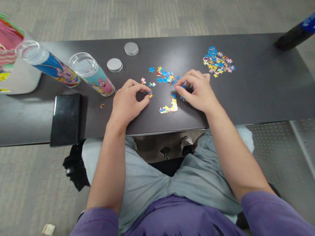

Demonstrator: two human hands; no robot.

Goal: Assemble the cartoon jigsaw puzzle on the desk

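My left hand [127,101] pinches a small jigsaw puzzle piece [150,95], coloured red, yellow and blue, between thumb and forefinger just above the table. To the right, my right hand [198,89] has its thumb and forefinger closed together; anything between the tips is too small to make out. Just below those fingertips lies a joined corner strip of puzzle [169,108], mostly yellow, in an L shape. Loose blue puzzle pieces [166,77] are spread between and beyond my hands, and some sit partly hidden under the right one.
A heap of puzzle pieces [217,62] lies further right. Two clear-topped picture tubes [97,77] stand at the left, near two round lids [114,65]. A black phone [65,120] rests by the front edge. A white bin [26,79] and a dark blue-labelled bottle [303,29] occupy opposite ends.
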